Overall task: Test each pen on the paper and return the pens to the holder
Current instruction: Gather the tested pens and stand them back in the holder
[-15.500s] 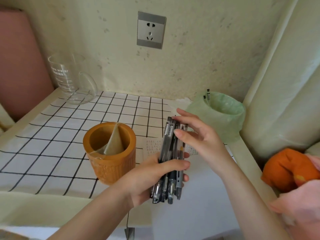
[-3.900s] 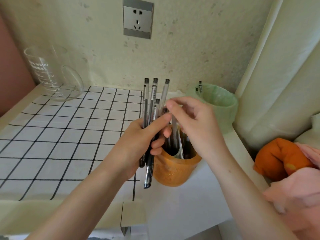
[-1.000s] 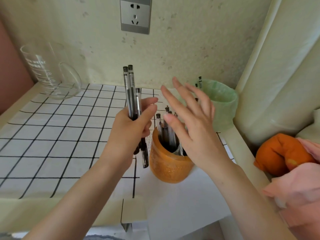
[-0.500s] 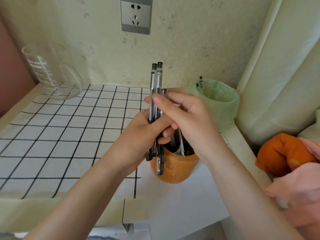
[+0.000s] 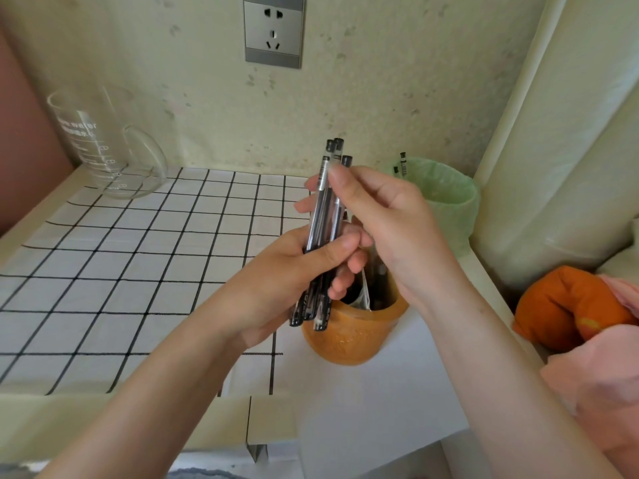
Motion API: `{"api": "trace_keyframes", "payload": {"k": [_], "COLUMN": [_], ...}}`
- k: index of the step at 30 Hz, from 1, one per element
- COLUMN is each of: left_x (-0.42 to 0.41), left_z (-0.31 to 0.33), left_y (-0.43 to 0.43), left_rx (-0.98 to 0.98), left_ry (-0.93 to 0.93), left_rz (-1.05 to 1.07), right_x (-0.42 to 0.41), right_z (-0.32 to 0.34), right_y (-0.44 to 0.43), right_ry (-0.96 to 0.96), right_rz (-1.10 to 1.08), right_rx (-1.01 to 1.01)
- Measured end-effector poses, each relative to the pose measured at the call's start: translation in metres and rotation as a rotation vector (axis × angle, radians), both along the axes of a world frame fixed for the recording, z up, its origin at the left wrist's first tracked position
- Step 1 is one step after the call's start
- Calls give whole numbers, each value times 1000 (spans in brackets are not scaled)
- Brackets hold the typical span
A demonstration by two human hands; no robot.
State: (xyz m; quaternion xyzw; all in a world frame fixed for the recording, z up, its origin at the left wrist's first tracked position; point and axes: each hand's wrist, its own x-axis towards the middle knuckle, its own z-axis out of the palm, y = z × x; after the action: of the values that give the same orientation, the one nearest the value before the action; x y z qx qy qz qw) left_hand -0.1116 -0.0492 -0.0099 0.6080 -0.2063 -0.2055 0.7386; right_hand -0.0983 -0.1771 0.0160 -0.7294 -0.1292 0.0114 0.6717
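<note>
My left hand (image 5: 297, 271) grips a small bunch of clear black-ink pens (image 5: 320, 229), held nearly upright just left of the orange pen holder (image 5: 352, 335). My right hand (image 5: 387, 223) pinches the upper part of one pen in that bunch, directly above the holder. Dark pens stand inside the holder behind a folded paper divider, mostly hidden by my hands. The white paper (image 5: 363, 409) lies under the holder and reaches the table's front edge.
A glass measuring jug (image 5: 103, 143) stands at the back left on the grid-pattern cloth (image 5: 121, 271). A green-lined bin (image 5: 446, 198) with pens in it sits behind the holder. Orange and pink fabric (image 5: 570, 305) lies at the right. A wall socket (image 5: 273, 29) is above.
My right hand came back from open above the holder and closed on a pen in the left hand's bunch. Compared with earlier, the bunch is smaller and the holder holds more pens.
</note>
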Motion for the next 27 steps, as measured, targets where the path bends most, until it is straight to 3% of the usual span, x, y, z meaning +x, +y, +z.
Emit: {"api": "trace_keyframes", "payload": {"k": [7,15,19,22,27], "left_x": [1,8,14,14,11], "left_z": [-2,-2,-14,-22,-22], "left_y": [2,9,10,9,8], "left_rx": [33,49,144,258,335], "left_ry": [-24,-110,-104,-128,-208], "left_rz": [-55,463,678,629,621], "right_x": [-5,7,8,5,-3], "right_z": [5,5,3,-5,-6], "right_y": [4,-6,-8,-4,-1], "right_ry": [7,-174,-224,-273,-362], "right_rz": [165,-137,-241,-214,-215], "right_rx": [-13,377,239,66,-18]}}
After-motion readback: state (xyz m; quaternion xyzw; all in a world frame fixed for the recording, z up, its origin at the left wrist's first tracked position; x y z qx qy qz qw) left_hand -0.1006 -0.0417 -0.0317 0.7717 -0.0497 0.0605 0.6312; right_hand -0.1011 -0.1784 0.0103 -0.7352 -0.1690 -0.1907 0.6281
